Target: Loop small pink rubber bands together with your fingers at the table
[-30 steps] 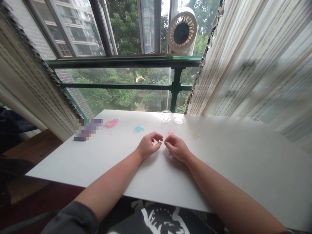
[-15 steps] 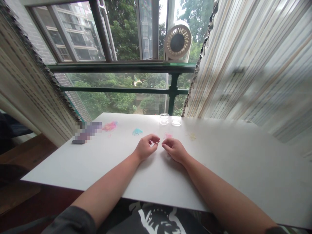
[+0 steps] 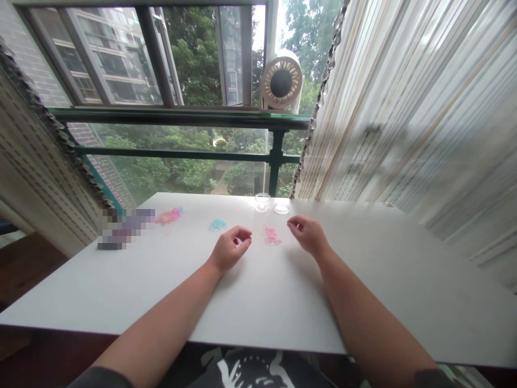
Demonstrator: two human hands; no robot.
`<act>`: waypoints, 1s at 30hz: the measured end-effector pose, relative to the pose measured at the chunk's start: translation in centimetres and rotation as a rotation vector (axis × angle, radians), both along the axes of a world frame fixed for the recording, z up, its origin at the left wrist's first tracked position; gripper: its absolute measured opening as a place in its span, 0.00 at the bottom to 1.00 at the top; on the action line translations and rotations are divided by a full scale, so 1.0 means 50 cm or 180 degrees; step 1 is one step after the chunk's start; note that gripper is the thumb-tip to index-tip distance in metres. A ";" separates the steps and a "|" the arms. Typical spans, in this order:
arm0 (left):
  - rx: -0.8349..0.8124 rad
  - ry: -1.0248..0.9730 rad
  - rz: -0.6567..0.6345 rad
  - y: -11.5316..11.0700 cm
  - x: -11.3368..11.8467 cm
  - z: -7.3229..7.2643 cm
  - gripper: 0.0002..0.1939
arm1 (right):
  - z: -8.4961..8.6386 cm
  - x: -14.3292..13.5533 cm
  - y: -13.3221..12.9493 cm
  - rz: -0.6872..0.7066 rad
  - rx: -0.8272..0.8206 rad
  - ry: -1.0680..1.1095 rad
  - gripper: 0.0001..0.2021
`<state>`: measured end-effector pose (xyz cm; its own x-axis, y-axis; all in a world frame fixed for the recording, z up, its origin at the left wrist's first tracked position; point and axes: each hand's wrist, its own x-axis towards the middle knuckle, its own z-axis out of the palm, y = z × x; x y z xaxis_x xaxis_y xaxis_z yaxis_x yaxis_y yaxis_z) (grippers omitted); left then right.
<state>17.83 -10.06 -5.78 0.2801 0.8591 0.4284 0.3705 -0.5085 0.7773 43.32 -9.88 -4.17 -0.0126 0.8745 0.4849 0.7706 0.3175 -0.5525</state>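
My left hand (image 3: 230,249) hovers low over the white table, fingers curled and the thumb a little apart from them, nothing visible between. Between my two hands lies a loose pink pile (image 3: 270,235) of thin strands, perhaps small rubber bands. My right hand (image 3: 310,236) is to the right of that pile, fingers bent and tips close to the thumb; whatever may be in them is too small to make out. A turquoise pile (image 3: 217,224) of similar bits sits just beyond my left hand. The yellow pile is hidden behind my right hand.
At the table's far edge stand a clear round container (image 3: 262,202) and a clear lid-like disc (image 3: 281,208). A mixed pink, orange and purple pile (image 3: 169,216) lies far left, beside a pixelated object (image 3: 127,230). Behind are a railing (image 3: 181,119), a white fan (image 3: 283,81) and curtains.
My hands were nearly touching in front of the pink pile. They have separated, the right one moving right and uncovering the pink pile. The camera view has shifted slightly.
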 end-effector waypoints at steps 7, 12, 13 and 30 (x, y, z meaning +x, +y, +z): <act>-0.0070 -0.0001 -0.0003 0.000 -0.002 0.005 0.10 | -0.034 0.144 0.039 -0.0813 -0.0591 -0.0412 0.10; -0.0035 0.0007 -0.0014 0.004 -0.004 0.004 0.10 | -0.055 0.148 0.048 -0.0888 -0.0607 -0.0171 0.10; -0.0026 0.0010 0.0003 0.005 -0.005 0.004 0.10 | -0.055 0.149 0.049 -0.0910 -0.0581 -0.0084 0.10; 0.0374 -0.0500 0.2068 0.111 -0.232 0.022 0.13 | -0.016 -0.067 -0.046 0.1077 -0.0715 0.0642 0.09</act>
<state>6.23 -4.49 -4.68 -0.3506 0.7772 0.5226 0.5164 -0.3051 0.8002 39.94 -12.17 -4.97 -0.2405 0.9213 0.3057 0.5140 0.3880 -0.7650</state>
